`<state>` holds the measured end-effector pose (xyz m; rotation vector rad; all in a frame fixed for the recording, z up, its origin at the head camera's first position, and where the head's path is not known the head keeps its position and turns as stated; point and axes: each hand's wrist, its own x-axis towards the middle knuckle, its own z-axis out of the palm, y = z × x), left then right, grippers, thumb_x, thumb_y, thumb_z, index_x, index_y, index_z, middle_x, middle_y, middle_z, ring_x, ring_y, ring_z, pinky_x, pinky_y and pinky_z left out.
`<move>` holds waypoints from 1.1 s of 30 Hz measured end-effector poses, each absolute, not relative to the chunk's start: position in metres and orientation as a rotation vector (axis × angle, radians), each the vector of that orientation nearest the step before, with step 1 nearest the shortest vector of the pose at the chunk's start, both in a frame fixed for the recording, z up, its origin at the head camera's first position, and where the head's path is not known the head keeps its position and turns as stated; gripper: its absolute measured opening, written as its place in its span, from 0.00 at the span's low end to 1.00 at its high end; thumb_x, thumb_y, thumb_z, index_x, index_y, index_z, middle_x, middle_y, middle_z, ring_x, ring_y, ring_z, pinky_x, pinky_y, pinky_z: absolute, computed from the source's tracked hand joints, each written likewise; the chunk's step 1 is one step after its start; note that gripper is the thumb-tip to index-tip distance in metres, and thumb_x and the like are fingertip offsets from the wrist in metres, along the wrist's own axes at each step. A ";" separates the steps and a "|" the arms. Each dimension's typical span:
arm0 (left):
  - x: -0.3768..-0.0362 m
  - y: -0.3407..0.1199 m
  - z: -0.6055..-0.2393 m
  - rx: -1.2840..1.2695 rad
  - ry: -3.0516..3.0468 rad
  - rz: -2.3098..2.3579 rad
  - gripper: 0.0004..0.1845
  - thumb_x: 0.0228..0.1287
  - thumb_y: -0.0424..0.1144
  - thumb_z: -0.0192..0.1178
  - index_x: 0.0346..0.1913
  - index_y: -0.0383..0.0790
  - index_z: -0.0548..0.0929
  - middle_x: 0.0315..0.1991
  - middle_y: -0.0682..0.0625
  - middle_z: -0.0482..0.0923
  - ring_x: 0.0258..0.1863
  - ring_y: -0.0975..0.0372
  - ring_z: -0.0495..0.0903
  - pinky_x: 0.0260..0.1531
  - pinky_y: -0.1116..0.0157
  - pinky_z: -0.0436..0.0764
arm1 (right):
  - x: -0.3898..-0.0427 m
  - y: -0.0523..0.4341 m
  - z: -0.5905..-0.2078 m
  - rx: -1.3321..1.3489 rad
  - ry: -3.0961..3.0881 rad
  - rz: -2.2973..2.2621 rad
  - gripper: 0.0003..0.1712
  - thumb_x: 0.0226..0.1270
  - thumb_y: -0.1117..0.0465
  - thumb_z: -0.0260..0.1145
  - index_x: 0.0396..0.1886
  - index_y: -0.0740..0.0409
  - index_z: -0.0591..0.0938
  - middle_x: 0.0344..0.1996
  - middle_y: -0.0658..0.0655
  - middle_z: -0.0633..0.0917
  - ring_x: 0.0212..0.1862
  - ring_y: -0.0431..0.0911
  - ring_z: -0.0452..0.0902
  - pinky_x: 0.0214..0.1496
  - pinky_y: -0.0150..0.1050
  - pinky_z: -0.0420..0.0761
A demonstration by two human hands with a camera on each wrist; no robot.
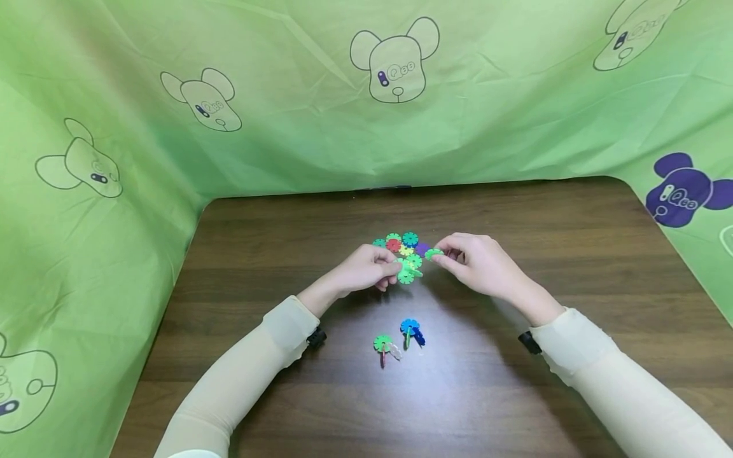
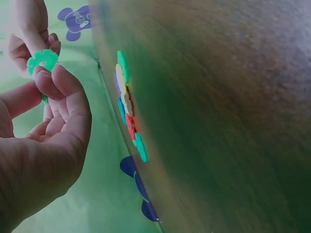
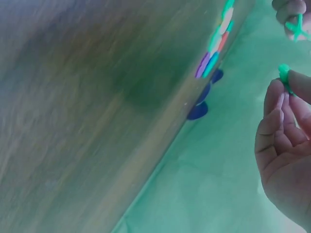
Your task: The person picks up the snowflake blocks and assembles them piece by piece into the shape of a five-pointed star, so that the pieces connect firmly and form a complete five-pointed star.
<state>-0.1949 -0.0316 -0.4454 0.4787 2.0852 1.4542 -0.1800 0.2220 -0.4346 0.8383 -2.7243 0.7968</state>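
Above the dark wooden table [image 1: 515, 210], my left hand [image 1: 394, 270] pinches a small assembly of green toothed discs [image 1: 408, 273]. My right hand [image 1: 444, 257] pinches a single green disc [image 1: 433, 254] just right of it, a little apart. In the left wrist view a green disc [image 2: 43, 60] shows at my left fingertips [image 2: 54, 77], with the right hand's fingers [image 2: 34, 34] behind it. The right wrist view shows the green disc [image 3: 284, 73] edge-on between my right fingertips [image 3: 274, 97]. A flat cluster of coloured discs [image 1: 401, 243] lies on the table behind both hands.
Two small disc assemblies stand nearer me, one green-topped [image 1: 382, 346] and one blue-topped [image 1: 411, 331]. A green cloth with bear drawings [image 1: 395, 60] hangs behind and on both sides of the table. The disc cluster [image 2: 127, 107] [image 3: 216, 41] shows in both wrist views.
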 end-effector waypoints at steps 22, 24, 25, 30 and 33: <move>-0.194 -0.031 -0.438 0.569 2.067 1.381 0.11 0.68 0.40 0.57 0.35 0.34 0.82 0.30 0.38 0.80 0.25 0.60 0.79 0.32 0.63 0.83 | -0.169 0.203 -0.444 1.122 -2.422 0.829 0.06 0.58 0.57 0.72 0.35 0.51 0.87 0.33 0.44 0.86 0.32 0.34 0.79 0.33 0.34 0.79; -0.194 -0.031 -0.439 0.579 2.071 1.380 0.11 0.68 0.39 0.57 0.34 0.33 0.82 0.29 0.38 0.80 0.24 0.60 0.79 0.32 0.63 0.83 | -0.169 0.203 -0.445 1.139 -2.400 0.834 0.06 0.58 0.58 0.72 0.35 0.52 0.87 0.33 0.44 0.86 0.33 0.34 0.79 0.35 0.33 0.79; -0.193 -0.030 -0.439 0.583 2.069 1.384 0.12 0.68 0.39 0.57 0.34 0.32 0.81 0.29 0.37 0.80 0.24 0.60 0.79 0.32 0.63 0.82 | -0.169 0.203 -0.445 1.149 -2.385 0.836 0.06 0.58 0.59 0.72 0.34 0.53 0.87 0.32 0.45 0.85 0.34 0.35 0.79 0.35 0.33 0.79; -0.192 -0.030 -0.438 0.633 2.080 1.392 0.13 0.67 0.36 0.57 0.32 0.27 0.80 0.25 0.40 0.80 0.22 0.60 0.78 0.32 0.58 0.82 | -0.168 0.201 -0.447 1.204 -2.321 0.863 0.09 0.51 0.67 0.74 0.33 0.56 0.86 0.31 0.47 0.85 0.34 0.37 0.79 0.36 0.33 0.79; -0.190 -0.030 -0.439 0.656 2.090 1.393 0.12 0.66 0.34 0.58 0.28 0.29 0.80 0.22 0.44 0.79 0.20 0.60 0.77 0.34 0.52 0.81 | -0.167 0.200 -0.448 1.233 -2.295 0.872 0.05 0.57 0.63 0.72 0.33 0.57 0.86 0.31 0.48 0.85 0.34 0.38 0.79 0.37 0.34 0.79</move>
